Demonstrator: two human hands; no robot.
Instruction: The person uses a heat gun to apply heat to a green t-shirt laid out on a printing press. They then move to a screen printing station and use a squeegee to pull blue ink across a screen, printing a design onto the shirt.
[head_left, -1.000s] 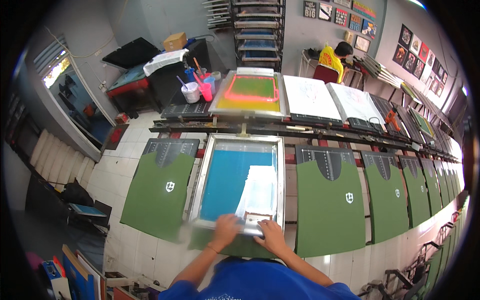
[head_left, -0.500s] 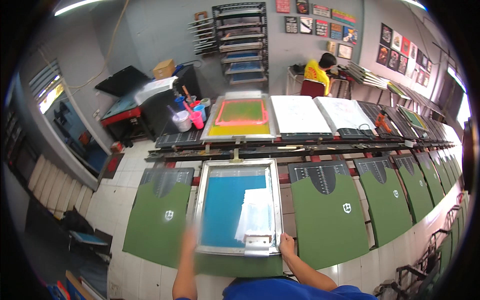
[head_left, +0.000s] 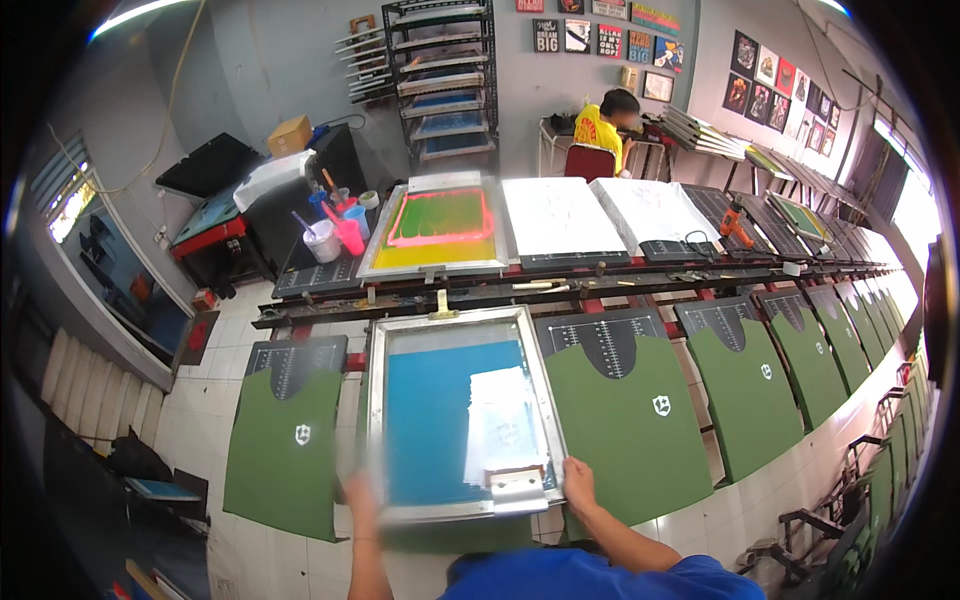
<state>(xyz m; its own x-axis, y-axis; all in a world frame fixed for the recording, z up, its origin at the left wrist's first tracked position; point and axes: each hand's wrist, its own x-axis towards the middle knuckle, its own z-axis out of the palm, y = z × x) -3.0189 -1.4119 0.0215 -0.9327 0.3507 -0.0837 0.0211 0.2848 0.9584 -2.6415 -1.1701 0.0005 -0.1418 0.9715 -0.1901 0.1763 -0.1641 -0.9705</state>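
Note:
A metal-framed printing screen (head_left: 430, 400) with blue mesh lies in front of me. White ink (head_left: 493, 405) covers part of its right side. On the near right corner of the mesh rests a squeegee (head_left: 518, 490) with a metal holder. My right hand (head_left: 579, 484) has its fingers closed round the frame's near right edge. At the near left edge is my left hand (head_left: 361, 497), smeared by motion, so its grip does not show. Part of a green shirt panel (head_left: 455, 533) shows under the frame's near end. A clamp (head_left: 442, 305) sits at the far end.
Green shirt panels (head_left: 640, 430) with white badges lie on boards to both sides. Behind the rail (head_left: 600, 285) stand another screen (head_left: 435, 255) with pink ink, white sheets (head_left: 560, 220), ink cups (head_left: 349, 236) and an orange heat gun (head_left: 737, 225). A person in yellow (head_left: 600, 130) sits at the back.
The whole view has swung, shifting the scene left. The screen sits slightly farther right against the boards, and both hands stay by its near sides.

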